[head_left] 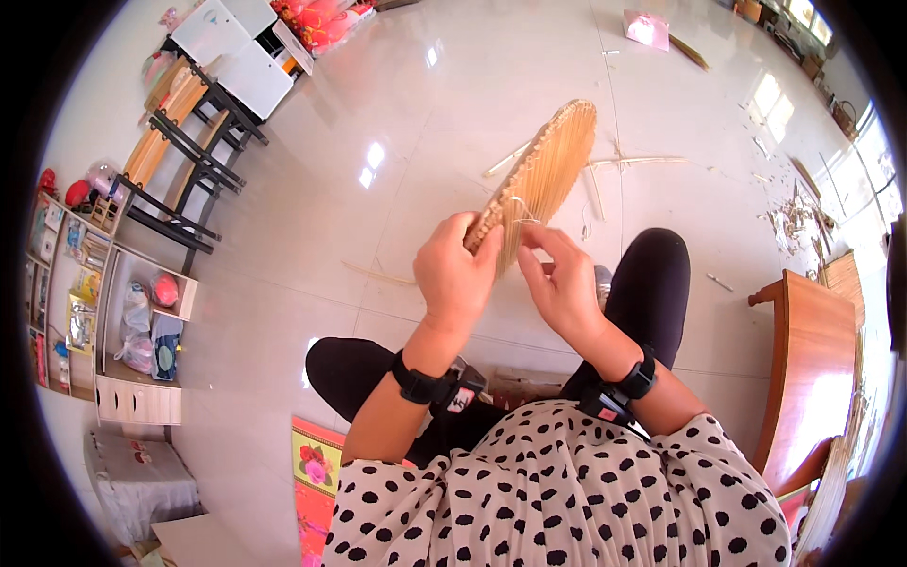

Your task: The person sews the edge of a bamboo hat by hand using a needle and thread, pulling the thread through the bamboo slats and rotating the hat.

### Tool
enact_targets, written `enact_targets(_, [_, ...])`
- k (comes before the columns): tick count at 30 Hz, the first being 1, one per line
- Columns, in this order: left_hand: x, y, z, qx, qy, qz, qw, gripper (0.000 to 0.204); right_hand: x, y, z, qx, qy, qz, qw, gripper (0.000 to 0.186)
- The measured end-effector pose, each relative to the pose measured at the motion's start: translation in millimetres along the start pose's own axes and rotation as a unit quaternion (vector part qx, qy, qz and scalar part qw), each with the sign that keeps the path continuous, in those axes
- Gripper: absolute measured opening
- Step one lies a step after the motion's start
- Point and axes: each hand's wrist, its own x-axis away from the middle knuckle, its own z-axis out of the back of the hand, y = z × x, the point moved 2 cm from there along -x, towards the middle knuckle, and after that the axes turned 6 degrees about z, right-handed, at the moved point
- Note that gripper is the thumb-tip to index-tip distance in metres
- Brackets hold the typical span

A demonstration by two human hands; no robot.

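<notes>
A round, flat tray of golden plant stalks with a braided-looking rim [557,156] is held up on edge in front of me, tilted to the right. My left hand [455,274] is closed on its lower left rim, thumb against the stalk face. Close to that face, my right hand [564,279] is closed in a pinch, its index finger by some thin pale strands [525,215]. Whether those strands run between the right fingertips is too small to tell. Both wrists wear black straps with small devices.
Loose stalks [638,161] lie on the tiled floor beyond the tray. Scraps [798,222] are heaped at the far right. A wooden table [808,369] stands on my right; shelves [142,321] and dark-legged benches [179,142] are on the left. My bent knees [652,293] flank the work.
</notes>
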Motion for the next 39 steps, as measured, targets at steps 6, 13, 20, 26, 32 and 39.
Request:
enact_targets(6, [55,7,-3,0.144,-0.167,0.000,0.975,0.045,8,-9,1,0.033,0.045,-0.025,0.998,0.043])
enact_targets(13, [76,1,-24,0.301,-0.231,-0.005,0.925,0.041,8,-4,24,0.115,0.050,-0.052,0.991,0.038])
enact_targets(20, [74,-5,-32,0.336,-0.178,0.027,0.924,0.027,11,-9,29,0.141,0.071,-0.083,0.984,0.027])
enact_targets(26, [61,-3,-38,0.333,-0.100,0.052,0.936,0.023,11,-18,22,0.150,0.086,-0.072,0.982,0.019])
enact_targets(32, [46,-9,-12,0.440,-0.046,0.126,0.888,0.020,13,-20,17,0.126,0.100,-0.133,0.978,0.020])
enact_targets(39, [49,-61,95,-0.029,-0.185,0.017,0.982,0.014,17,-16,17,0.126,0.085,-0.094,0.984,0.023])
